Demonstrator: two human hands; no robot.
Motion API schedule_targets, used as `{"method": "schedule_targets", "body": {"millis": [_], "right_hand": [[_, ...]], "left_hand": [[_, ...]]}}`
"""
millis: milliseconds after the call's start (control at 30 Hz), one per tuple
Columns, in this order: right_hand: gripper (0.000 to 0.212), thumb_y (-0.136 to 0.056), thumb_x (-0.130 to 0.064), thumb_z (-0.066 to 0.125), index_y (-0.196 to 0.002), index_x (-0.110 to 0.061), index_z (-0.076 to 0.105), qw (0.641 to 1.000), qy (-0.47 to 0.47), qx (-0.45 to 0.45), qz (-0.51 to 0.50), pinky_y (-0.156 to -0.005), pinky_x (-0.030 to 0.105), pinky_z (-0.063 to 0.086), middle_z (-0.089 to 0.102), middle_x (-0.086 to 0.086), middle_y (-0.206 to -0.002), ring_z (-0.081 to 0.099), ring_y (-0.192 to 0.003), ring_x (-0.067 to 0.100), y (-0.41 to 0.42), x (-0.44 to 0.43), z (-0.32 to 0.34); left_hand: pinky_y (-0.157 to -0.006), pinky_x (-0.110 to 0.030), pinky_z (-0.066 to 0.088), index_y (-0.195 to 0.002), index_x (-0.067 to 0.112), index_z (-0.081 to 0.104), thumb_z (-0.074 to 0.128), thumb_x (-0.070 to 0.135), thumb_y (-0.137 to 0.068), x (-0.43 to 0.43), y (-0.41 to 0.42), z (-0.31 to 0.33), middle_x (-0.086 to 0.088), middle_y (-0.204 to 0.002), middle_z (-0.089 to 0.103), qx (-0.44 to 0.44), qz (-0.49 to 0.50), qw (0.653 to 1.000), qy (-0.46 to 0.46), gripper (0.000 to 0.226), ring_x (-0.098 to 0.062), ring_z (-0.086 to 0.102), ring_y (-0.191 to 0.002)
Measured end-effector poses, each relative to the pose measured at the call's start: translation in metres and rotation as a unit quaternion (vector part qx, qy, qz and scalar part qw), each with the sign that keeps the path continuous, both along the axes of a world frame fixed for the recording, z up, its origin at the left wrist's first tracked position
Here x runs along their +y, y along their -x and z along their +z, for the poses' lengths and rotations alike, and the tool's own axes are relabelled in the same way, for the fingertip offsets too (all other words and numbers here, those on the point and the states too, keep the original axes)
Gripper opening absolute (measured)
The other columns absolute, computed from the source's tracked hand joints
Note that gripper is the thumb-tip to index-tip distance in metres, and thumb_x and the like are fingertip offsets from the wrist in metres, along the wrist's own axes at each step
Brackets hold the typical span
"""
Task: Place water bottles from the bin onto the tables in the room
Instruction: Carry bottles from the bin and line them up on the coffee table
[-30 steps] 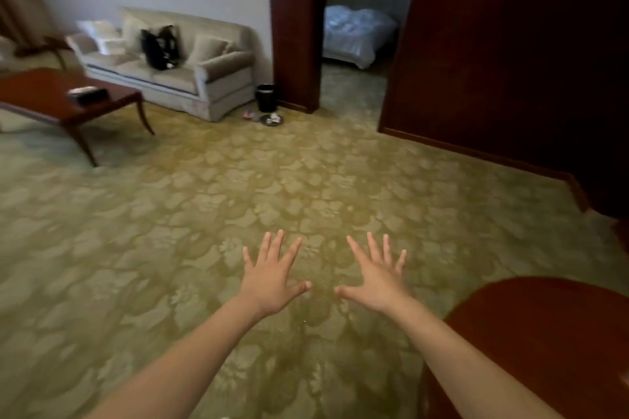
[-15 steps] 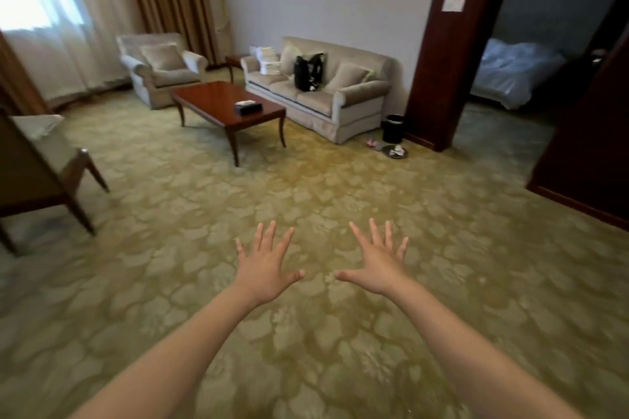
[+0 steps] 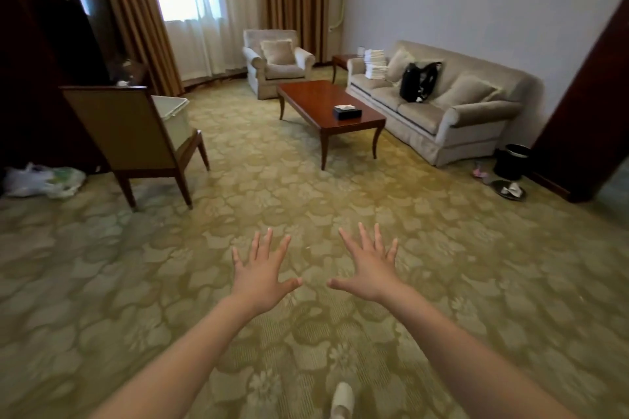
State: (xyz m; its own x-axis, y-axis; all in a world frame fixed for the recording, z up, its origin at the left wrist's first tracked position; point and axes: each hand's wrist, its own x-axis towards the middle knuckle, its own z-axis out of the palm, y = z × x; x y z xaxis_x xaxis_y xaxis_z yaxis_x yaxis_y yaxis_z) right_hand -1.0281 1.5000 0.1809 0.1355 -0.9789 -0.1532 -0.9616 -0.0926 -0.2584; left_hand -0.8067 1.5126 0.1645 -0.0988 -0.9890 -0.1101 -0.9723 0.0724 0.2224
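Barely begun, by the look of it; left hand (image 3: 260,277) and right hand (image 3: 369,270) spread wide, fingers splayed, holding nothing; no bottles visible anywhere; pale bin (image 3: 172,117) on the chair (image 3: 132,133), contents hidden; coffee table (image 3: 326,102) bearing only a tissue box (image 3: 347,111).

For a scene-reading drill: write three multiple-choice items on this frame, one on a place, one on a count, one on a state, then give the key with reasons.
1. Where does the tissue box sit?
A. on the coffee table
B. on the sofa
C. on the carpet

2. How many water bottles stand on the coffee table?
A. two
B. one
C. none

3. How are the person's hands?
A. gripping a bottle
B. open and empty
C. clenched into fists

Key: 1 A, the box rests on the tabletop near its front end. 2 C, only the box is on it. 3 B, left hand and right hand have fingers spread above the carpet.
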Motion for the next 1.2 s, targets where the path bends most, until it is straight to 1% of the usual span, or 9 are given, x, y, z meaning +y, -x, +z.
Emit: {"method": "schedule_targets", "body": {"millis": [167,433,567,700,900,1033,1200], "right_hand": [[0.109,-0.076,-0.069,0.066,-0.157,-0.042,-0.004,0.999,0.011,-0.002,0.047,-0.114,0.063,-0.020,-0.020,0.004,-0.166,-0.033,-0.146,0.032,-0.026,-0.106,0.003],[0.110,-0.077,-0.069,0.065,-0.156,-0.042,-0.006,0.993,0.023,0.002,0.114,-0.113,0.063,-0.022,-0.021,0.005,-0.165,-0.034,-0.146,0.033,-0.052,-0.283,0.017],[0.109,-0.078,-0.070,0.064,-0.156,-0.043,-0.007,0.989,0.016,0.003,0.148,-0.111,0.063,-0.023,-0.021,0.004,-0.165,-0.034,-0.146,0.033,-0.065,-0.347,0.016],[0.108,-0.078,-0.067,0.065,-0.156,-0.043,-0.006,0.985,0.010,0.000,0.174,-0.113,0.063,-0.021,-0.021,0.004,-0.165,-0.033,-0.146,0.032,-0.086,-0.407,0.018],[0.108,-0.079,-0.067,0.065,-0.156,-0.043,-0.007,0.979,0.012,0.001,0.201,-0.113,0.064,-0.022,-0.022,0.004,-0.165,-0.035,-0.145,0.032,-0.131,-0.512,0.014],[0.108,-0.079,-0.068,0.063,-0.156,-0.042,-0.008,0.977,0.014,0.012,0.210,-0.113,0.066,-0.019,-0.023,0.005,-0.165,-0.033,-0.146,0.034,-0.168,-0.593,0.004],[0.108,-0.079,-0.070,0.061,-0.156,-0.042,-0.010,0.976,0.012,0.009,0.219,-0.111,0.065,-0.021,-0.022,0.006,-0.165,-0.033,-0.146,0.034,-0.225,-0.696,0.005]], "left_hand": [[-0.116,-0.060,-0.013,-0.154,0.041,-0.008,0.042,0.073,-0.088,-0.082,-0.023,0.001,0.000,-0.163,-0.022,0.000,0.060,0.998,0.003,0.089,-0.023,-0.025,-0.149],[-0.116,-0.060,-0.012,-0.154,0.041,-0.009,0.042,0.074,-0.087,-0.231,-0.042,0.017,0.001,-0.163,-0.020,-0.013,0.137,0.990,0.017,0.091,-0.022,-0.024,-0.149],[-0.116,-0.060,-0.014,-0.154,0.041,-0.009,0.041,0.074,-0.087,-0.281,-0.052,0.015,0.001,-0.163,-0.022,-0.005,0.164,0.986,0.010,0.091,-0.022,-0.025,-0.148],[-0.117,-0.061,-0.011,-0.154,0.041,-0.009,0.042,0.074,-0.086,-0.335,-0.069,0.019,0.001,-0.163,-0.021,-0.015,0.195,0.981,0.005,0.091,-0.022,-0.024,-0.149],[-0.117,-0.061,-0.011,-0.155,0.040,-0.008,0.043,0.073,-0.087,-0.430,-0.108,0.012,0.000,-0.163,-0.020,-0.012,0.210,0.978,0.009,0.091,-0.023,-0.024,-0.149],[-0.117,-0.061,-0.012,-0.155,0.040,-0.008,0.043,0.073,-0.087,-0.508,-0.141,0.005,0.000,-0.163,-0.021,-0.008,0.211,0.977,0.010,0.091,-0.023,-0.024,-0.149],[-0.116,-0.060,-0.014,-0.154,0.041,-0.008,0.043,0.073,-0.087,-0.612,-0.194,0.011,0.001,-0.163,-0.021,-0.014,0.210,0.978,0.006,0.091,-0.022,-0.025,-0.148]]}}
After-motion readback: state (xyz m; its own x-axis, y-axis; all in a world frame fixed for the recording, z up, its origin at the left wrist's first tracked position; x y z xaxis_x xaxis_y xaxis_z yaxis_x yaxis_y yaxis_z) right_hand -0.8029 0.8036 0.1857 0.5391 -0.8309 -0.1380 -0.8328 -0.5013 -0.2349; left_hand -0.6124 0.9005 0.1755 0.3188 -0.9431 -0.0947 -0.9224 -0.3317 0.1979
